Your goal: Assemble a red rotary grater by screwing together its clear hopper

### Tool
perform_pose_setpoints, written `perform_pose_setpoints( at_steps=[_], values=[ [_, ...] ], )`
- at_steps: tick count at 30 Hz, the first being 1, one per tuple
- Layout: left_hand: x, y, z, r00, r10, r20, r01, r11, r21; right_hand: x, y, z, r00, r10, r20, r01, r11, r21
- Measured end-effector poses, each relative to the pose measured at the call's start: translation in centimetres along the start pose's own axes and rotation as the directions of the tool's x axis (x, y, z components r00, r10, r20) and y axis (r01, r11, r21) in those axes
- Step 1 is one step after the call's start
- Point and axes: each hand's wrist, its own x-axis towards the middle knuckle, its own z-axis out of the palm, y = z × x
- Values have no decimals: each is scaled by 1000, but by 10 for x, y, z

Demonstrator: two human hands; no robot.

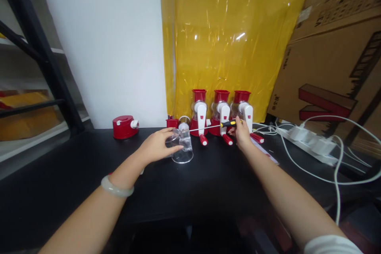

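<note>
My left hand (159, 145) grips a clear plastic housing (183, 152) above the black table, thumb and fingers on its near and far sides. In my right hand (240, 133) is a screwdriver (229, 124) with a black and yellow handle. Its long metal shaft points left, and the tip is at the upper part of the clear housing; whether it touches cannot be made out. Just behind stand a small red part (172, 122) and a metal drum with a white end (184, 123).
Three red and white crank graters (200, 115) stand at the back of the black table (190, 190). A red base (123, 127) sits at the back left. On the right lie a white power strip (312, 145) and cables, before a large cardboard box (327, 67).
</note>
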Motion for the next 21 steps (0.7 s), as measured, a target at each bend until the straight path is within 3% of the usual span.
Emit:
perform_pose_setpoints(
  at_steps=[4, 17, 21],
  values=[
    [0, 0, 0, 1000, 0, 9, -1, 1000, 7, 3, 2, -3, 999, 39, 13, -39, 999, 35],
    [0, 1, 0, 1000, 3, 14, -3, 1000, 7, -2, -1, 1, 998, -45, -40, 44, 999, -25],
    [0, 0, 1, 1000, -1, 18, 0, 1000, 19, -2, -2, 0, 999, 21, -33, -21, 1000, -7]
  ],
)
